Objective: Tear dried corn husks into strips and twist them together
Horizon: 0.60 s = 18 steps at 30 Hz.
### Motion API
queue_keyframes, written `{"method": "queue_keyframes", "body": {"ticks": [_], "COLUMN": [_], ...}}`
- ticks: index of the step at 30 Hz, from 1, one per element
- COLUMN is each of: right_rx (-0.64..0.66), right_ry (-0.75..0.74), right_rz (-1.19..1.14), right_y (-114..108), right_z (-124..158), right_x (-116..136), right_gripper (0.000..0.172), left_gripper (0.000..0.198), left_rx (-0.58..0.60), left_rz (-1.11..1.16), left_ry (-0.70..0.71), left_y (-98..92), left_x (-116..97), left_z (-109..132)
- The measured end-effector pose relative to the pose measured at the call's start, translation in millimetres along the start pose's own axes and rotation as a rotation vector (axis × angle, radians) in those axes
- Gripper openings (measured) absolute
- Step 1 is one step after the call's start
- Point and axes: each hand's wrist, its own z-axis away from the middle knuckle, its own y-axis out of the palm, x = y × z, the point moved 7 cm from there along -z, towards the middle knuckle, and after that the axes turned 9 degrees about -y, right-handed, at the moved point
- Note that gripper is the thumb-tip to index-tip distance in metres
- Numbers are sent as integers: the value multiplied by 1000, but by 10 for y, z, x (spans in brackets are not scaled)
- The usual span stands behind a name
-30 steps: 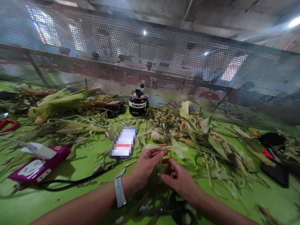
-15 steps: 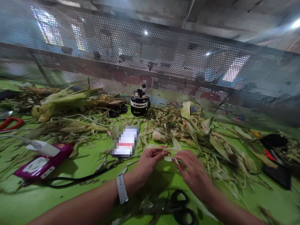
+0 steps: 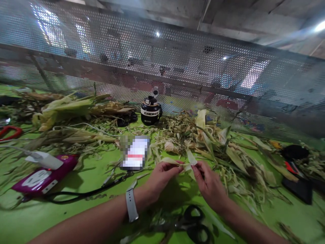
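Between my two hands stretches a pale strip of corn husk [image 3: 187, 166]. My left hand [image 3: 162, 174], with a light strap at the wrist, pinches it between thumb and fingers. On the other side, my right hand [image 3: 209, 183] is closed on a whitish piece of husk [image 3: 191, 158] between thumb and forefinger. Whether both hold one single piece I cannot tell. Below them on the green table [image 3: 101, 217] lie scissors [image 3: 194, 220] with dark handles, their blades pointing left. A phone [image 3: 135, 153] with a lit, blurred screen is left of my left hand.
Heaps of husk [image 3: 215, 142] spread behind and right of my hands, with more husks [image 3: 68, 110] at the left. A black jug [image 3: 150, 112] stands at the back before a perforated metal screen [image 3: 177, 61]. At left lies a purple power strip [image 3: 47, 174]; at right, a dark flat object [image 3: 297, 186].
My right hand has shifted slightly right and turned, its fingers now pinching the whitish husk piece, which is raised more upright. My left hand stays almost in place.
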Motion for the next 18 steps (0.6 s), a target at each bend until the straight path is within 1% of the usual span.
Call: {"method": "queue_keyframes", "body": {"ticks": [2, 4, 6, 9, 11, 13, 16, 18], "right_rx": [26, 20, 18, 53, 85, 114, 118, 67], "right_ry": [56, 83, 97, 115, 98, -4, -279, -474], "right_rz": [-62, -84, -101, -124, -81, 27, 256, 383], "right_y": [29, 30, 31, 62, 86, 101, 99, 66], "right_z": [8, 11, 10, 11, 17, 24, 58, 98], "right_x": [-22, -28, -33, -51, -50, 14, 225, 393], "right_gripper": [21, 22, 23, 26, 27, 25, 24, 25], "left_gripper": [29, 34, 33, 30, 29, 29, 25, 22], "left_rx": [64, 95, 83, 33, -4, -46, -97, -61], "left_rz": [18, 36, 25, -22, -40, -59, -127, -189], "left_ry": [-18, -22, -19, 6, 39, 67, 105, 144], "left_y": [51, 82, 83, 47, 2, -53, -109, -77], "left_x": [15, 26, 35, 24, -4, -32, -66, -83], "left_z": [7, 11, 8, -6, -19, -35, -55, -54]}}
